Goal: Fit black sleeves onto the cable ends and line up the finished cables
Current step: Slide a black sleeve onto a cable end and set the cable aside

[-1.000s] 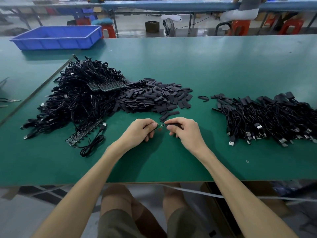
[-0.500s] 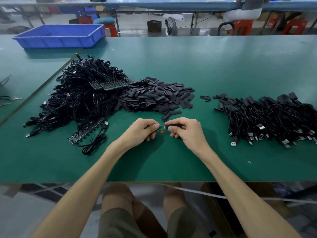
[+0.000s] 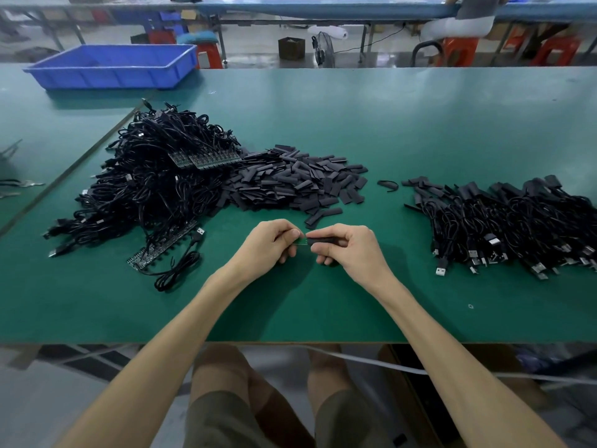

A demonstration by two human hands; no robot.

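1. Left hand (image 3: pixel 268 245) pinches the green board end (image 3: pixel 301 242); right hand (image 3: pixel 350 250) pinches a black sleeve (image 3: pixel 320 241), just above the counter (image 3: pixel 323 305).
2. Advice: keep the board in line with the sleeve mouth, push straight, and don't squash the mouth.
3. The cable is hidden in the left palm; insertion depth unclear.
4. Behind them: sleeve pile (image 3: pixel 300 185). The finished cables (image 3: pixel 517 227) on the right are cut off by the frame.

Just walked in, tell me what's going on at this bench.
A person at the green table pinches a small green circuit-board cable end in the left hand and a short black sleeve in the right hand, sleeve mouth meeting the board. A heap of loose black sleeves lies behind the hands, tangled black cables to the left, sleeved black cables to the right.
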